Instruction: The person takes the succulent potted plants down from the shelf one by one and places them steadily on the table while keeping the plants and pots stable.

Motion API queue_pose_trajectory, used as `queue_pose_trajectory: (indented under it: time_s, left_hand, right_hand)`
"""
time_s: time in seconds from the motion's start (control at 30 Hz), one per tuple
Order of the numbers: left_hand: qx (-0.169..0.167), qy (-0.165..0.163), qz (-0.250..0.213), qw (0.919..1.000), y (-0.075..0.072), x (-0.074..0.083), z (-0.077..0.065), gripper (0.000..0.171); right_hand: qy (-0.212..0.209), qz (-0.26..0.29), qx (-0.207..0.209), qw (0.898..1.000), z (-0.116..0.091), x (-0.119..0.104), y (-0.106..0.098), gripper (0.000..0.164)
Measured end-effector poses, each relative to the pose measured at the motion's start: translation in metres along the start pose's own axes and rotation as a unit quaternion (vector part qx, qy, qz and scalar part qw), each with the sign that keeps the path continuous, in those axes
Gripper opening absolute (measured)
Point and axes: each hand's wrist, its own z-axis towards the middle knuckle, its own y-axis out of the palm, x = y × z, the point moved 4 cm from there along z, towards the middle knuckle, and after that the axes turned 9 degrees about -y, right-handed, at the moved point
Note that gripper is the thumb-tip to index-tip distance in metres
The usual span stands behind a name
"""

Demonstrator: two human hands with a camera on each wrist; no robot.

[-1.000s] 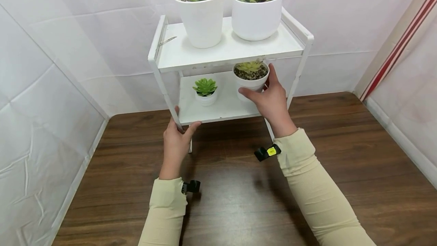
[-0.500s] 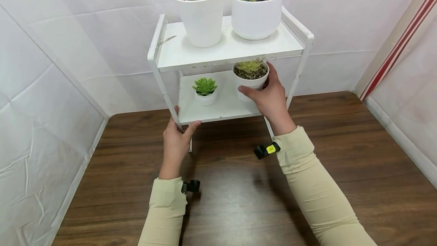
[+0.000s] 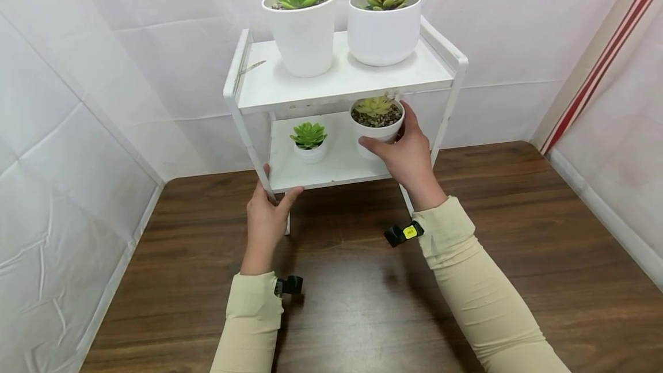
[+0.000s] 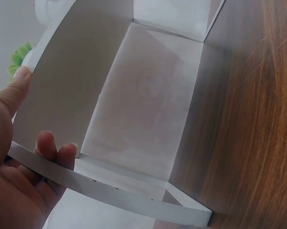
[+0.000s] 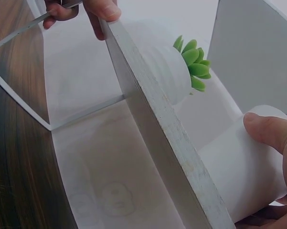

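My right hand (image 3: 409,157) grips a white pot (image 5: 250,162) holding a pale green succulent (image 3: 375,106), at the right of the lower shelf board. The thumb lies across the pot's near side, and other fingers reach behind it. At the lower shelf's front left corner, my left hand (image 3: 266,217) holds the white two-tier shelf stand (image 3: 331,91). In the left wrist view its fingers curl around the narrow leg (image 4: 110,191), the thumb touching the board's edge. Between the hands, a small potted green succulent (image 3: 309,141) stands on the lower board.
On the top board stand a tall white pot (image 3: 305,39) with a bright green succulent and a rounder white pot (image 3: 384,33) with a reddish one. The stand rests on a brown wooden table (image 3: 342,304). White sheeting (image 3: 171,73) hangs behind and at the sides.
The head view has shifted slightly, so the stand and pots appear a little lower and farther left. Both hands keep the same holds, and the pot stays in place on the lower board.
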Motion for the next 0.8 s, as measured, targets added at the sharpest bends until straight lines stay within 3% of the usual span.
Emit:
queue_pose_trajectory:
  time_s: [0.8]
  left_hand:
    - [0.009,0.003,0.002,1.0000,0.000,0.000,-0.001,0.093]
  right_hand:
    - [-0.024,0.002,-0.019,1.000,-0.014,-0.004,-0.005,0.103]
